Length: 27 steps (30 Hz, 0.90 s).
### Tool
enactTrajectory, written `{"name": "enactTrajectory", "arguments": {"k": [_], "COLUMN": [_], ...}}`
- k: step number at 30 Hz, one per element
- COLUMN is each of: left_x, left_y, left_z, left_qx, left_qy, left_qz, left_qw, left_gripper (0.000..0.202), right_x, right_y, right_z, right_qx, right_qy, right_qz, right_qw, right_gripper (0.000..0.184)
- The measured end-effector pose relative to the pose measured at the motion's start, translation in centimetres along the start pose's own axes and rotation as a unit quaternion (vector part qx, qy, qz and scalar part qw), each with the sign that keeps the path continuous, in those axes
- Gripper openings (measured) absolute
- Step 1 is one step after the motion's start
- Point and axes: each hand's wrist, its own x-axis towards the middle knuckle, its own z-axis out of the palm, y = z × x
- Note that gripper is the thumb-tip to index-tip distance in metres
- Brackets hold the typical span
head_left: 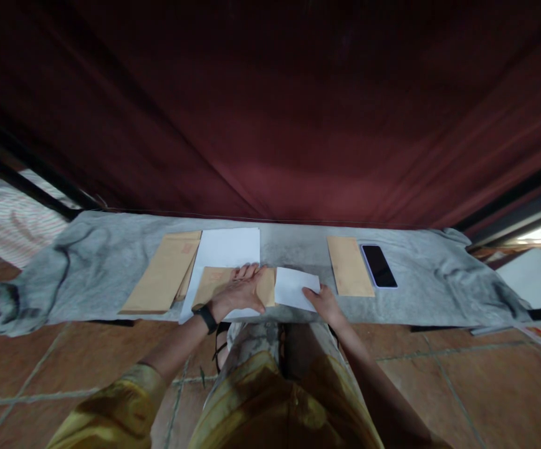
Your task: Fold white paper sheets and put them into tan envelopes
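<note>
Where the grey cloth [88, 268] bunches into a roll, far to the left of the middle envelope [212, 285], it droops over the near edge. A pile of brown envelopes [162, 274] lies just left of the middle envelope, slanted, with its top corners fanned. White sheets [226, 248] lie behind and partly under the middle envelope, one corner poking out below it on the left.

The middle envelope itself lies flat near the front edge of the cloth, straight ahead of the person. The left hand [239, 290] rests palm down on its right half, fingers [246, 272] laid flat and close together, pointing away from the body. A black watch [205, 317] sits on that wrist.

A folded paper [293, 287], white, touches the right end of the middle envelope and sticks out to the right of it. Whether its left edge is inside the envelope cannot be told. The right hand [325, 304] pinches the near right corner of the paper, thumb on top, the other fingers hidden beneath.

Further right of the middle envelope, well apart from it, a single brown envelope [349, 265] lies lengthwise, and a dark phone [379, 265] lies just beside that, screen up. A dark red curtain [270, 125] hangs behind everything.
</note>
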Motion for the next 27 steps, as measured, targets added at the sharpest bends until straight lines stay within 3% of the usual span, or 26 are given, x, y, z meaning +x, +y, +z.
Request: {"name": "enactTrajectory", "arguments": {"k": [6, 13, 27], "left_x": [-0.2, -0.4, -0.3], "left_y": [0.0, -0.1, -0.5], "left_z": [0.0, 0.1, 0.4], "left_qx": [-0.003, -0.002, -0.009], "left_qy": [0.0, -0.004, -0.002], "left_qz": [0.0, -0.01, -0.005], "left_qw": [1.0, 1.0, 1.0], "left_gripper": [0.129, 0.126, 0.127], "right_x": [0.9, 2.2, 2.7], "right_y": [1.0, 0.7, -2.7], "right_z": [0.6, -0.4, -0.2], "right_qx": [0.044, 0.059, 0.096], "right_qy": [-0.016, -0.069, -0.105], "right_qz": [0.04, 0.06, 0.07], "right_qw": [0.998, 0.994, 0.987], "right_gripper": [0.03, 0.024, 0.025]}}
